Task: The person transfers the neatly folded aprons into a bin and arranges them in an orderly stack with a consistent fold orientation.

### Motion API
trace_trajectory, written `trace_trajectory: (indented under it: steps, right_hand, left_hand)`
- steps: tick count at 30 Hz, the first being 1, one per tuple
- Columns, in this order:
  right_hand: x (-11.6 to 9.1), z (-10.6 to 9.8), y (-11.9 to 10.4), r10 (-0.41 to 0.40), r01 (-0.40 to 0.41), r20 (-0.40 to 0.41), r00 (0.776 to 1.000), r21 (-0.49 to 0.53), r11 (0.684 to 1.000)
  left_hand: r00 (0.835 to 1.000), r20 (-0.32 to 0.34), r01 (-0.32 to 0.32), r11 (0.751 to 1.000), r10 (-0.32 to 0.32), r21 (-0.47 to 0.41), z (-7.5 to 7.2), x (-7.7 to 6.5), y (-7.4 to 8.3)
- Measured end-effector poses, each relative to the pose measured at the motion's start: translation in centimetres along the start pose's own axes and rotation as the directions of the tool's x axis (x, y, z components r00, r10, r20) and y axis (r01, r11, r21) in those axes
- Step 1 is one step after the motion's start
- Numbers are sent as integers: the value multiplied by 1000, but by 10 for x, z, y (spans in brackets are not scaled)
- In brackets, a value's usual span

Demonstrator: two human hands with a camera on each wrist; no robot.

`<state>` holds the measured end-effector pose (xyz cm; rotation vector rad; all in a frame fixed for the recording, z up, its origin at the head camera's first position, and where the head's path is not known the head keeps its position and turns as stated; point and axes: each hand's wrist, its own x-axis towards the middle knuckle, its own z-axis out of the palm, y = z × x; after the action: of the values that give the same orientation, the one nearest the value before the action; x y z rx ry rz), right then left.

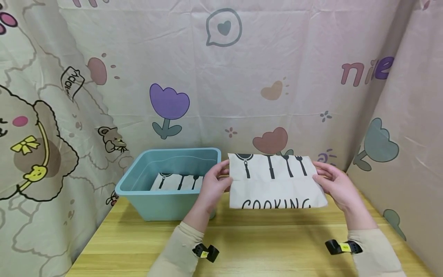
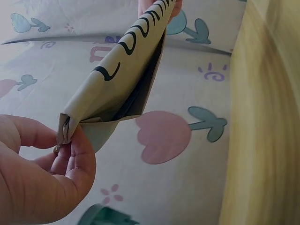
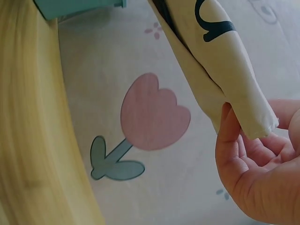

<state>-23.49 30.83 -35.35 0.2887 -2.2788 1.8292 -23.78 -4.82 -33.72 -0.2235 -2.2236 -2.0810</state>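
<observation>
A folded white cloth point(image 1: 268, 188), printed with black kitchen utensils and the word COOKING, is held up above the table. My left hand point(image 1: 214, 186) pinches its left edge between thumb and fingers. On the opposite edge, my right hand point(image 1: 335, 184) grips it the same way. Folded layers of the cloth point(image 2: 112, 79) show from the side in the left wrist view, with something dark inside the fold. To the left, a blue-green plastic bin point(image 1: 169, 206) holds another white cloth point(image 1: 172, 182) with similar utensil prints, partly hidden by the bin's front wall.
The wooden table point(image 1: 256, 246) spans the front. A printed fabric curtain point(image 1: 194, 57) hangs behind it and along both sides. The bin's right rim stands close to my left hand.
</observation>
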Motion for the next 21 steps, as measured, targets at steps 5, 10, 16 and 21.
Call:
trace_trajectory:
  steps: [5,10,16,21]
  right_hand:
    - [5,11,-14,-15,15,-9,1000,-56,998]
    - [12,21,-25,-23,24,14,1000,-64,998]
    - [18,36,-34,-28,28,32,999,-5,1000]
    - [23,51,-41,-28,27,25,999,37,999]
  left_hand:
    - [1000,-15,3,1000,-3,30,-12,2,13]
    - [999,-28,-13,998,15,62,-26,5,21]
    - [999,-37,-18,997,21,80,-43,7,28]
    - [999,-45,-15,994,20,110,-59,8,35]
